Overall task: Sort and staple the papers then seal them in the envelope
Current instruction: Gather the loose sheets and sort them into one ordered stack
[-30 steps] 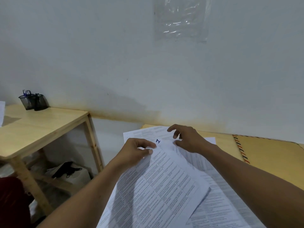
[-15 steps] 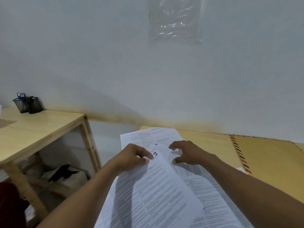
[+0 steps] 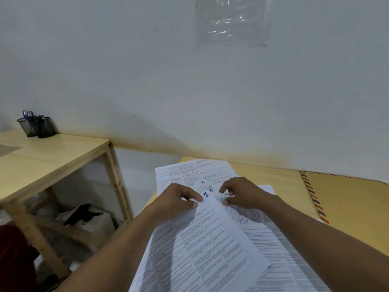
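A: Head view, quick. Left hand?
B: Left hand (image 3: 176, 199) is grasping the top sheet (image 3: 210, 239), thumb against fingers on its far left corner, right by a handwritten "1" in blue.
A: Right hand?
B: Right hand (image 3: 242, 193) is just to the right, fingers curled, tips down on the papers (image 3: 280, 249) under the top sheet. Pinching or only pressing? Cannot tell.
A: Where do the papers sit?
B: Loose overlapping pile on the bench (image 3: 273, 175), spread from the near edge out to the far left corner. The top sheet lies skewed over the rest. One sheet sticks out on the far side, past both hands, with a small "5" written on it.
A: Envelope?
B: Brown envelope (image 3: 347, 203), striped edge, flat on the bench at the right. It lies near the pile, clear of both hands.
A: Anything else?
B: Second bench (image 3: 52, 152) on the left, with dark mesh pen cups (image 3: 36, 126) at its far edge against the wall (image 3: 126, 70). There is a black item (image 3: 81, 213) on the shelf under it, too dim to name. A clear plastic sheet (image 3: 231, 20) is stuck high on the wall.
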A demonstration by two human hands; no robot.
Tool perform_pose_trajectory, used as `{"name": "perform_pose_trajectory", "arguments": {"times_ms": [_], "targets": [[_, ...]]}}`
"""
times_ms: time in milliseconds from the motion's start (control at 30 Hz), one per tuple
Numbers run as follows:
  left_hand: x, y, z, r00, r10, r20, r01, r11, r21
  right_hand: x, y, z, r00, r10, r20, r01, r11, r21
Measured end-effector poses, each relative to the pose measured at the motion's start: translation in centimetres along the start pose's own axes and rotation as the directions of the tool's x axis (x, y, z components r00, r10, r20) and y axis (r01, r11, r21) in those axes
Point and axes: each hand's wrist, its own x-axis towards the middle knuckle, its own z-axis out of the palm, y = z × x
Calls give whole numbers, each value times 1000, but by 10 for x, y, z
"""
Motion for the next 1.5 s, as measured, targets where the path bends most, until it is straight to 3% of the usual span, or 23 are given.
{"name": "perform_pose_trajectory", "arguments": {"times_ms": [200, 300, 533, 633, 733, 900, 1267, 1400, 1500], "targets": [[5, 23, -12, 991, 100, -85, -103, 994, -30, 3, -3, -32, 996, -20, -89, 24, 999, 39], [11, 41, -20, 985, 129, -117, -136, 989, -51, 4, -5, -54, 978, -29, -206, 40, 998, 48], [19, 91, -31, 954, 194, -228, -204, 979, -23, -6, -26, -108, 779, -166, -604, 206, 979, -4], [16, 121, -41, 916, 252, -312, -270, 963, -15, -13, -39, -131, 689, -165, -706, 296, 953, 65], [10, 148, -54, 867, 330, -374, -356, 935, -1, -19, -53, -149, 655, -108, -747, 347, 922, 170], [-2, 170, -67, 785, 400, -473, -435, 899, 39, -36, -71, -160, 707, -7, -707, 409, 819, 402], [-34, 179, -79, 781, 456, -427, -415, 890, 192, -64, -98, -155, 762, -16, -647, 428, 761, 486], [-38, 177, -88, 809, 434, -396, -404, 900, 161, -67, -103, -155, 819, -40, -573, 401, 754, 520], [-40, 161, -80, 885, 338, -318, -341, 939, 49, -72, -96, -142, 861, -28, -508, 349, 760, 549]]}}
